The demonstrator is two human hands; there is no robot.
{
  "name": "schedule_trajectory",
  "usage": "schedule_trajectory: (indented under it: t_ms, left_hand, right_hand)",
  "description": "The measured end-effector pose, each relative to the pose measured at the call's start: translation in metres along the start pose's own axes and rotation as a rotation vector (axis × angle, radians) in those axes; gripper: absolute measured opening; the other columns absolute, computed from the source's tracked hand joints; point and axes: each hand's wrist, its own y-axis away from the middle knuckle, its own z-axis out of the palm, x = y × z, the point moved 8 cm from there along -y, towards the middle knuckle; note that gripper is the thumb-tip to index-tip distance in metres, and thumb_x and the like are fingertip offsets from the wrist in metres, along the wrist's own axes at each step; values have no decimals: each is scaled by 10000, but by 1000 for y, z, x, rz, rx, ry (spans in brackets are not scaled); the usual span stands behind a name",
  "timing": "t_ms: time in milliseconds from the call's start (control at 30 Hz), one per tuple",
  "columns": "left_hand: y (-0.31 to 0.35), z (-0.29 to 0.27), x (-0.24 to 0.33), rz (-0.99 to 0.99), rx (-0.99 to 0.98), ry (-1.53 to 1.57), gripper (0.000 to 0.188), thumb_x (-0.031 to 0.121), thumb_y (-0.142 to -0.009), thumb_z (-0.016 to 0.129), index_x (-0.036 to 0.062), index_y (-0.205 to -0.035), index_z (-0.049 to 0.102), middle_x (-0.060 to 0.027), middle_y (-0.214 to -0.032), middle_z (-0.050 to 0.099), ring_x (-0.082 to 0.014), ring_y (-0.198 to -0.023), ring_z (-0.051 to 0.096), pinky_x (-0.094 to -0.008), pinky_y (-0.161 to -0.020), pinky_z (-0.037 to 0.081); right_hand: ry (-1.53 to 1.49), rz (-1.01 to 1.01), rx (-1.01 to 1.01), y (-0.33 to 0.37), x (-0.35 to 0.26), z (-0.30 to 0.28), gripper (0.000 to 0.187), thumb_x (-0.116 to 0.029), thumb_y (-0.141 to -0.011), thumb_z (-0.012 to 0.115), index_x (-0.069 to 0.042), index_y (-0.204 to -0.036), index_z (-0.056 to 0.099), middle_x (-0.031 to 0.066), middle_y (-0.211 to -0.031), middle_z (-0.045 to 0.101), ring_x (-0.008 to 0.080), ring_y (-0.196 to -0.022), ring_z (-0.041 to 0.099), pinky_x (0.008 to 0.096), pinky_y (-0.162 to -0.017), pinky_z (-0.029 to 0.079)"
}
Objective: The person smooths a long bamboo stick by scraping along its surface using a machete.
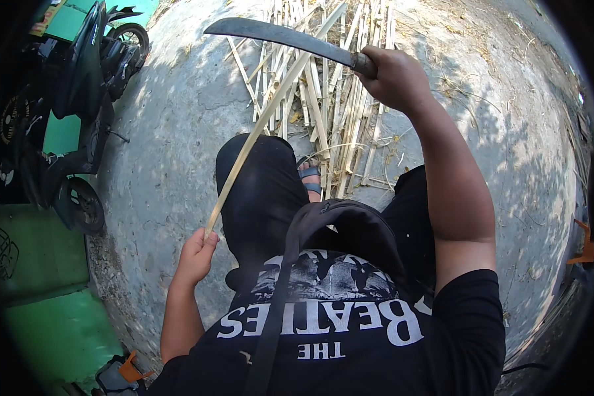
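Observation:
My left hand [197, 254] is closed round the near end of a long, pale bamboo strip [261, 124]. The strip slants up and to the right, past my left knee, with its far part over the pile of strips. In my right hand [397, 74] is a machete [280, 38], gripped by its short dark handle. Its curved blade points left and lies across the line of the bamboo strip near the strip's far part. Whether blade and strip touch, I cannot tell.
Many split bamboo strips [358, 125] lie heaped on the concrete ground [162, 142] ahead of my sandalled foot [310, 179]. A dark motorbike [86, 99] stands at the left by green panels [53, 323]. A dark bag [343, 214] rests on my lap. Something orange [584, 244] is at the right edge.

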Motion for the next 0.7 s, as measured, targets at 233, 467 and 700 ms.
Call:
schedule_trajectory:
  t_ms: [233,467,700]
  left_hand:
    - [-14,37,100,284,178,-213,347,306,-1092,493,2,-959,592,-116,-708,588,-274,-653,596,-407,-613,450]
    - [-16,45,119,440,323,-483,355,283,-1075,494,11,-853,547,-240,-702,600,-484,-687,600,-546,-598,437]
    - [-10,46,121,377,343,-496,348,290,-1072,495,13,-869,554,-239,-737,618,-485,-708,611,-552,-617,452]
  right_hand:
    - [-3,-265,-482,32,-101,63,130,-178,-818,689,-121,-935,691,80,-800,702,326,-773,716,470,-681,558]
    - [-130,-34,-504,28,-44,106,154,-156,-750,668,-129,-901,683,145,-804,699,378,-848,696,507,-750,554]
    - [-73,-64,-626,32,-83,96,229,-161,-776,684,-101,-996,705,125,-935,735,348,-896,721,476,-790,570]
